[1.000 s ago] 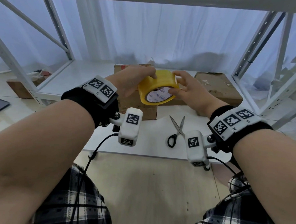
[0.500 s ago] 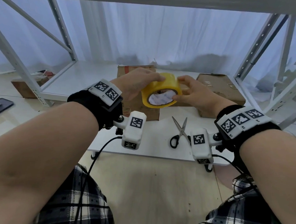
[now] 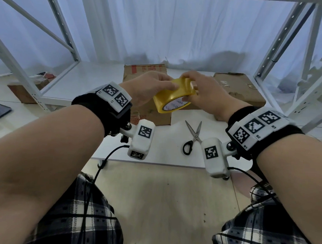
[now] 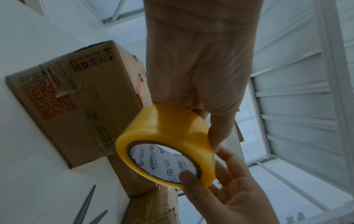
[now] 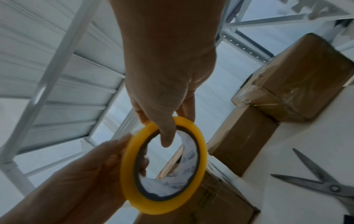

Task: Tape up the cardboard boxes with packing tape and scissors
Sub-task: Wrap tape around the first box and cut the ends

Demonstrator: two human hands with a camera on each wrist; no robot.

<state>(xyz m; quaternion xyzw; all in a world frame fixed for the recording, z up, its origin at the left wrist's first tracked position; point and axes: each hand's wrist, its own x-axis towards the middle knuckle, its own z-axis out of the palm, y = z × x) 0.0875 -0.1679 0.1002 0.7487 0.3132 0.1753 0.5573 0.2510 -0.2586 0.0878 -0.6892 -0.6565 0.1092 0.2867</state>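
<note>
I have the yellow tape roll (image 3: pixel 173 96) held up above the counter (image 3: pixel 163 147) in both grips — my left hand (image 3: pixel 148 88) curls narrow over its outer band, my right hand (image 3: pixel 205 94) pinches the rim, thumb inside the core. The scissors (image 3: pixel 192 137) lie blades apart on the counter just below, cardboard boxes (image 3: pixel 239 90) behind.

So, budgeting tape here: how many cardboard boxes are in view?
4: left box, right box, middle box between them, and a fourth box on the floor far left. More may be hidden.
</note>
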